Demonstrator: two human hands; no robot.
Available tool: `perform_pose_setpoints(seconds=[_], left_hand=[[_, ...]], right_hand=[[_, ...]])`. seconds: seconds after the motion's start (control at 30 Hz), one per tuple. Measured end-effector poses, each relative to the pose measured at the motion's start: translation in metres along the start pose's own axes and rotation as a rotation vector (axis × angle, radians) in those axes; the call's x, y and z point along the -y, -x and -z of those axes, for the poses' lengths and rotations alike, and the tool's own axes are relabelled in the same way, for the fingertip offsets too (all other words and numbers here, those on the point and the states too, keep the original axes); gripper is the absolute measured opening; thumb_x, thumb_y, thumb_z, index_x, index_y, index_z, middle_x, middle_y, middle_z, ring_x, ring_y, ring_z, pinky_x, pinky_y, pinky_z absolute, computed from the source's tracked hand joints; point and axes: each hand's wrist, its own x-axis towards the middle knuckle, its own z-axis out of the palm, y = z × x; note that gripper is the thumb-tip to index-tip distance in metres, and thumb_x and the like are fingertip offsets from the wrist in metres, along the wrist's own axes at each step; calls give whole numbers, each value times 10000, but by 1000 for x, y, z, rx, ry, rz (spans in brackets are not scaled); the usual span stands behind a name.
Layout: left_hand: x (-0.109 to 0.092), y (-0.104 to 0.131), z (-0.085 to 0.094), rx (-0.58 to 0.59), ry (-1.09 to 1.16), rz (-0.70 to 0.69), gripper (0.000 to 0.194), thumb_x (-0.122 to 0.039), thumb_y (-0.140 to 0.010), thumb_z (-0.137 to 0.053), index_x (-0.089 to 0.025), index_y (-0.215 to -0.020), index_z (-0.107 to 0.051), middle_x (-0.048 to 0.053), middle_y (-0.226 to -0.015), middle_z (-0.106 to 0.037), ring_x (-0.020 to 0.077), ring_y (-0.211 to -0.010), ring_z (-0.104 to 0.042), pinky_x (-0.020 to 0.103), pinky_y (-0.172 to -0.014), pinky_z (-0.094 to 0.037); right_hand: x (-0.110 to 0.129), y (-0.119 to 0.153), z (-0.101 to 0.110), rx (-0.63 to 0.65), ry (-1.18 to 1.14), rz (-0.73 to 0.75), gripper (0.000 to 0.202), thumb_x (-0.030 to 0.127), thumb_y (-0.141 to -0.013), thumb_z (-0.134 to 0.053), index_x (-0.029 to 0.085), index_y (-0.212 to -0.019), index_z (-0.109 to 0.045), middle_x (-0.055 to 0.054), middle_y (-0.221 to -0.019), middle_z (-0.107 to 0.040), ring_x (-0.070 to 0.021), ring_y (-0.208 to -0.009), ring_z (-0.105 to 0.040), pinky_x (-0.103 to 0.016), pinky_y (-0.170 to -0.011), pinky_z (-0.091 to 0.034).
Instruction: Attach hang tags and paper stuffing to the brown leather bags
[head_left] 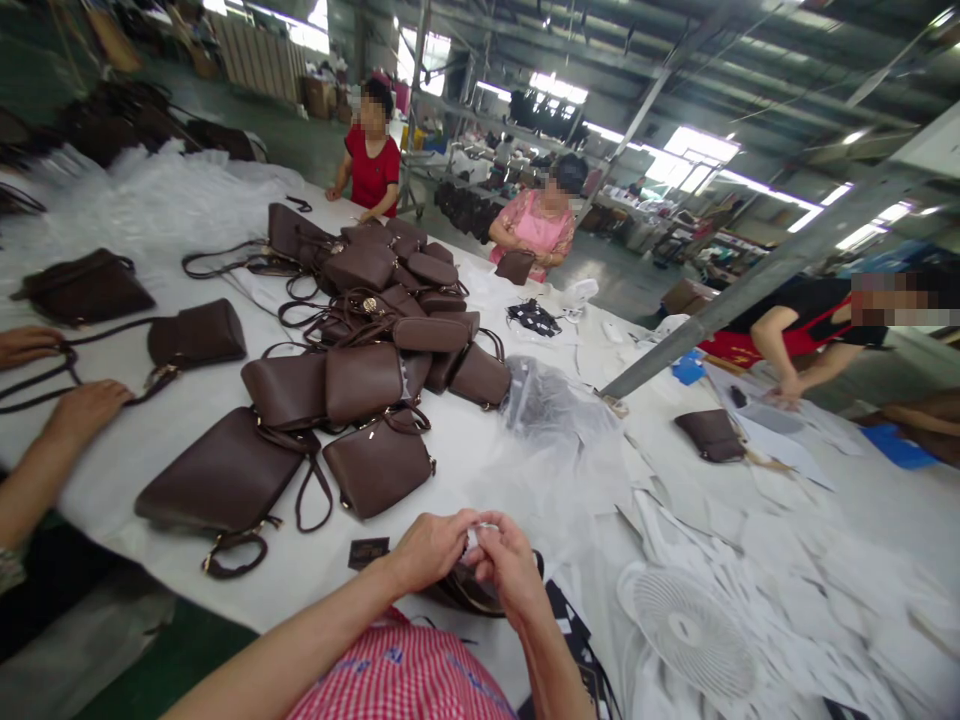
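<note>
At the left edge of the frame, a co-worker's hands (88, 402) lie along the long strap (112, 333) of a small brown bag (199, 333), apparently keeping it spread. Toward the upper left of centre, a pile of brown bags (360, 265) rests on the white counter (307, 565), probably heaped to save space. A larger brown bag (225, 470) lies aslant before it. At lower centre, a black card (369, 553) lies just beside the left forearm. The left hand (427, 550) and right hand (514, 570) meet, their fingertips pinched about a small white piece (472, 540), too covered to identify. Beneath them sits a dark brown article (466, 594), likely a bag, partly hidden; holding the work near the body presumably favours fine finger control. To the right, black tags (570, 620) lie by the right wrist, and clear plastic (559, 405) lies crumpled beyond. At lower right stands a white fan (686, 625), perhaps angled for air. At right, a single brown bag (709, 435) lies near a leaning co-worker (780, 330).
</note>
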Motion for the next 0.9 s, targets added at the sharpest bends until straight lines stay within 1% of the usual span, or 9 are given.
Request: perform_pose_setpoints(seconds=[0.1, 0.23, 0.3, 0.37, 0.53, 0.6, 0.7, 0.8, 0.9], left_hand=[[2, 0, -1, 7, -99, -4, 201, -189, -905, -389, -208, -1085, -476, -5, -729, -670, 162, -622, -636, 207, -555, -406], [4, 1, -1, 20, -138, 22, 120, -200, -906, -386, -209, -1006, -451, -4, -696, -649, 167, -606, -623, 218, -554, -387], [5, 2, -2, 19, -132, 37, 96, -196, -903, -380, -209, -972, -445, -2, -681, -635, 178, -615, -624, 228, -558, -382], [5, 2, -3, 17, -109, 19, 94, -187, -892, -387, -213, -965, -440, -5, -693, -632, 180, -638, -624, 231, -567, -378], [4, 2, 6, 70, -47, -20, 134, -150, -857, -414, -223, -959, -461, -23, -705, -616, 161, -637, -595, 228, -581, -363], [3, 1, 15, 88, -3, -16, 127, -161, -891, -388, -225, -963, -471, -28, -718, -614, 149, -638, -584, 224, -591, -362], [2, 1, 25, 123, 10, -50, 107, -311, -931, -432, -228, -951, -496, -26, -763, -630, 145, -672, -592, 218, -607, -366], [-1, 2, 20, 113, -75, -4, 349, -505, -816, -601, -213, -981, -508, -1, -795, -656, 187, -702, -619, 235, -603, -382], [-6, 3, 10, 128, -187, 41, 264, -449, -858, -563, -194, -924, -552, 32, -784, -676, 215, -711, -640, 258, -614, -402]], right_hand=[[5, -1, 3, 41, -83, -116, 479, 494, -662, -714, 153, -962, -565, -24, -680, -664, -134, -549, -640, -206, -469, -498], [11, -5, 10, 129, 214, -71, 430, 563, -731, -634, 152, -854, -616, 39, -514, -564, -83, -399, -491, -178, -396, -377], [15, -8, 12, 166, 413, 60, 339, 506, -758, -623, 168, -785, -625, 63, -472, -499, -83, -407, -429, -191, -418, -339], [20, -10, 12, 148, 608, 249, 239, 421, -772, -615, 187, -724, -628, 35, -566, -537, -118, -530, -478, -227, -515, -382], [35, -15, 4, -70, 895, 623, 172, 292, -824, -507, 211, -684, -567, -16, -740, -555, -175, -738, -514, -284, -696, -390], [38, -18, 2, -133, 874, 634, 188, 305, -847, -464, 215, -695, -529, -9, -708, -539, -173, -707, -513, -282, -676, -386], [40, -18, 0, -87, 850, 524, 210, 333, -884, -414, 223, -727, -500, 25, -611, -502, -155, -581, -498, -268, -590, -372], [46, -14, -4, 2, 903, 497, 204, 336, -898, -412, 225, -756, -508, 31, -594, -512, -149, -556, -496, -263, -570, -362], [57, -7, -14, 12, 949, 602, 208, 335, -894, -415, 226, -753, -522, 6, -641, -544, -161, -614, -508, -273, -604, -367]])
